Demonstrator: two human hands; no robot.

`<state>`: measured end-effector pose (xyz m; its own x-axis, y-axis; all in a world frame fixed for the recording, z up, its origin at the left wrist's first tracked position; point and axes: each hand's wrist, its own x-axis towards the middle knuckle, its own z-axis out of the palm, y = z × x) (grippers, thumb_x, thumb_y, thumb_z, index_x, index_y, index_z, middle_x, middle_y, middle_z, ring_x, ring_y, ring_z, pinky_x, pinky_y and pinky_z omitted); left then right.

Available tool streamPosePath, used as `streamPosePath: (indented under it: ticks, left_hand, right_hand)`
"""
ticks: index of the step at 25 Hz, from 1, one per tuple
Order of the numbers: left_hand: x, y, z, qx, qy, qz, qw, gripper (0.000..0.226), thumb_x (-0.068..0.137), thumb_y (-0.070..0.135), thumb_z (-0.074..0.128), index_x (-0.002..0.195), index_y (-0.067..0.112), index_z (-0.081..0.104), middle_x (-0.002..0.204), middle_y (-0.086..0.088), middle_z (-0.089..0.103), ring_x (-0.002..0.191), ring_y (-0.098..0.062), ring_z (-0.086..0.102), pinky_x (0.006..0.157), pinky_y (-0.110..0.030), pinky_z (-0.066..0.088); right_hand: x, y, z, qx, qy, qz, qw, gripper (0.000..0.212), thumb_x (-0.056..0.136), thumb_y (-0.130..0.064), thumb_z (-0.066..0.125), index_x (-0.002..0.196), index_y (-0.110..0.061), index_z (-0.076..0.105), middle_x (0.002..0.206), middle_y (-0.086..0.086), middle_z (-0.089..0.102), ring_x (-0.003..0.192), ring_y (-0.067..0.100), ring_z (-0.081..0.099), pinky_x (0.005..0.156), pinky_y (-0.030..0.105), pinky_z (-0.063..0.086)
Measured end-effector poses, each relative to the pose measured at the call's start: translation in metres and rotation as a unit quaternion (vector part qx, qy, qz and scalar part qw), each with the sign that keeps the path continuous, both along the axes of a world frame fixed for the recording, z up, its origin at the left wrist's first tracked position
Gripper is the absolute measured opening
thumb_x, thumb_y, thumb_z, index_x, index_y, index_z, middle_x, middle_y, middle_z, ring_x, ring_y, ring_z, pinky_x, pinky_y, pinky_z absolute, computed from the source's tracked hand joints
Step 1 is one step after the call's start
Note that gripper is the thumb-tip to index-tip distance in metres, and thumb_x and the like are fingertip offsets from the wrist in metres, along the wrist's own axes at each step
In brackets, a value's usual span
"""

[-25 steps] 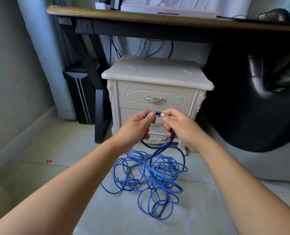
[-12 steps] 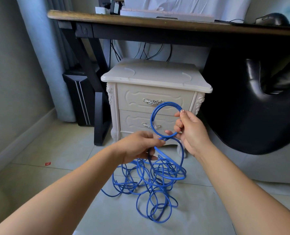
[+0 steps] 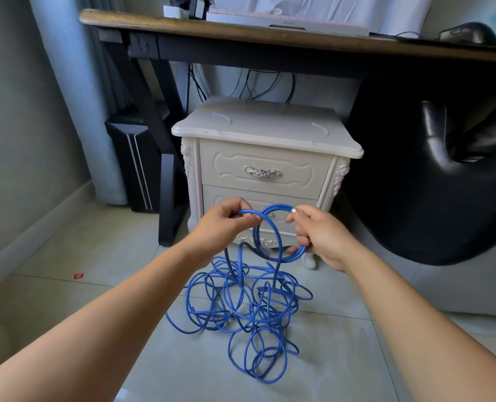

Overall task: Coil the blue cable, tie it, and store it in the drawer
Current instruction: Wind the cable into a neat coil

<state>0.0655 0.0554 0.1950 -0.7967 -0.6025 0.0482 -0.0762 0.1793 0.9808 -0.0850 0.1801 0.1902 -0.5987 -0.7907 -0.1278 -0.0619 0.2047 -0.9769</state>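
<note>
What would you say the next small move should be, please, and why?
Probably swing the left hand over to the right hand, adding its stretch of cable to the loop held there; most of it lies tangled on the floor.

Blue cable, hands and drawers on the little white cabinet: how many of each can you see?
Blue cable: 1
Hands: 2, left hand, right hand
Drawers: 2, top drawer, bottom drawer
Total: 5

No readable text, labels or numbers anywhere.
</note>
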Motion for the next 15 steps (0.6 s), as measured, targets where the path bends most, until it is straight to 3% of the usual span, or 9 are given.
streamPosePath:
  ticks: [3,6,8,10,12,13,15]
  left_hand:
    - [-0.01,0.003,0.0,0.043,0.008,-0.001,0.999,0.011,0.091,0.009,0.064,0.085,0.01,0.054,0.066,0.0,0.052,0.053,-0.006,0.046,0.052,-0.014,0.036]
    - [-0.018,-0.001,-0.005,0.138,0.024,-0.028,0.99,0.012,0.093,0.001,0.056,0.089,0.009,0.048,0.069,-0.008,0.058,0.062,-0.014,0.056,0.068,-0.022,0.044]
    - [-0.02,-0.008,-0.01,0.157,-0.007,0.007,0.988,0.014,0.094,0.002,0.054,0.086,0.012,0.049,0.07,-0.004,0.054,0.062,-0.012,0.051,0.061,-0.019,0.041]
    - [-0.022,-0.009,-0.013,0.102,-0.067,0.054,0.991,0.017,0.094,0.009,0.055,0.081,0.016,0.048,0.068,0.001,0.047,0.062,-0.012,0.042,0.055,-0.021,0.033]
    - [-0.024,-0.006,-0.01,-0.02,-0.133,0.108,0.985,0.014,0.089,0.02,0.06,0.08,0.017,0.049,0.064,0.003,0.048,0.06,-0.013,0.041,0.055,-0.025,0.033]
    - [-0.024,-0.004,-0.006,-0.065,-0.141,0.13,0.979,0.014,0.087,0.024,0.061,0.08,0.015,0.052,0.063,0.003,0.052,0.059,-0.014,0.046,0.056,-0.027,0.038]
    - [-0.024,-0.005,-0.001,-0.045,-0.125,0.115,0.984,0.017,0.088,0.025,0.06,0.084,0.008,0.063,0.065,-0.003,0.063,0.061,-0.018,0.061,0.065,-0.03,0.053]
  right_hand:
    - [0.017,-0.003,0.004,0.051,-0.025,0.114,0.992,0.022,0.105,-0.019,0.038,0.095,-0.011,0.056,0.057,-0.003,0.027,0.045,0.008,0.024,0.049,0.023,0.049]
    - [0.023,-0.008,0.001,0.05,-0.094,0.14,0.985,0.027,0.104,-0.026,0.041,0.092,-0.013,0.061,0.059,-0.003,0.026,0.046,0.009,0.022,0.058,0.026,0.037]
    - [0.022,-0.01,0.001,0.033,-0.174,0.137,0.975,0.04,0.102,-0.038,0.038,0.092,-0.009,0.062,0.058,-0.003,0.023,0.048,0.01,0.02,0.057,0.028,0.027]
    - [0.021,-0.011,0.0,0.019,-0.172,0.131,0.976,0.039,0.098,-0.042,0.044,0.096,-0.007,0.062,0.056,-0.004,0.024,0.047,0.01,0.02,0.055,0.029,0.022]
    - [0.023,-0.011,-0.004,0.011,-0.099,0.108,0.989,0.021,0.096,-0.025,0.056,0.104,-0.006,0.062,0.054,-0.004,0.03,0.043,0.007,0.026,0.052,0.025,0.024]
    - [0.023,-0.012,-0.007,0.006,-0.075,0.095,0.993,0.017,0.096,-0.017,0.057,0.108,-0.006,0.062,0.056,-0.004,0.034,0.043,0.006,0.029,0.05,0.023,0.027]
    - [0.024,-0.014,-0.009,-0.014,-0.067,0.078,0.995,0.014,0.098,-0.015,0.054,0.107,-0.01,0.063,0.058,-0.006,0.038,0.045,0.004,0.032,0.047,0.02,0.031]
